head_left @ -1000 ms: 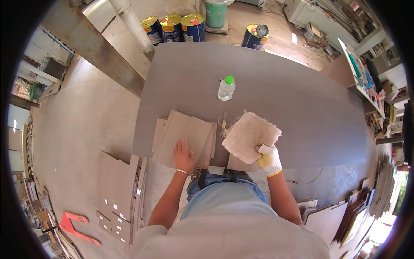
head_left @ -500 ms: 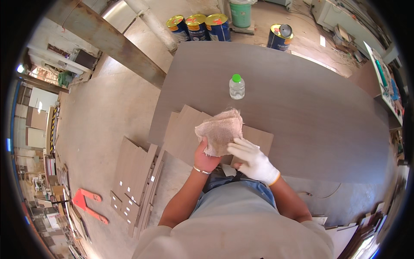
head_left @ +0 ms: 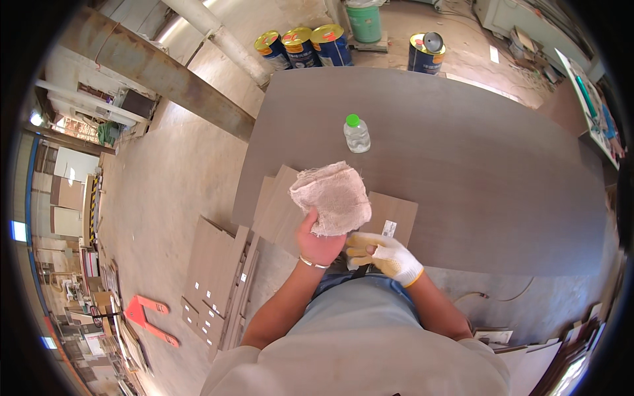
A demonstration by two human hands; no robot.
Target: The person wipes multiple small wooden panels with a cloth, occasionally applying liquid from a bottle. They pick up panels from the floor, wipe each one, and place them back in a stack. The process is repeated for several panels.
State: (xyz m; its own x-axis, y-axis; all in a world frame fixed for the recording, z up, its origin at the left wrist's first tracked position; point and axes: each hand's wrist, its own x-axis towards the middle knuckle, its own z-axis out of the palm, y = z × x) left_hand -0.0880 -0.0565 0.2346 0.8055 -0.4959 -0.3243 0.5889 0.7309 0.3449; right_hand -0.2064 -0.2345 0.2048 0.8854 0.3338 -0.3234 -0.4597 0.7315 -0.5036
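My bare left hand (head_left: 319, 243) grips a folded pinkish cloth (head_left: 332, 197) and holds it over a brown wooden panel (head_left: 389, 218) that lies near the front edge of a large dark table (head_left: 475, 165). A small white label (head_left: 388, 229) sits on that panel. My right hand (head_left: 383, 254), in a white and yellow glove, rests just beside the left hand at the panel's near edge, fingers bent, touching the left hand or the cloth's lower edge. A clear plastic bottle (head_left: 356, 134) with a green cap stands upright on the table beyond the cloth.
Several blue and yellow paint cans (head_left: 304, 46) and a green bucket (head_left: 365, 22) stand on the floor past the table. More wooden panels (head_left: 214, 284) lie stacked on the floor at my left, near a red pallet-jack fork (head_left: 148, 317). A steel beam (head_left: 158, 72) runs at upper left.
The cloth has passed from my gloved right hand to my bare left hand, moving left over the panel. The right hand has dropped to the panel's near edge.
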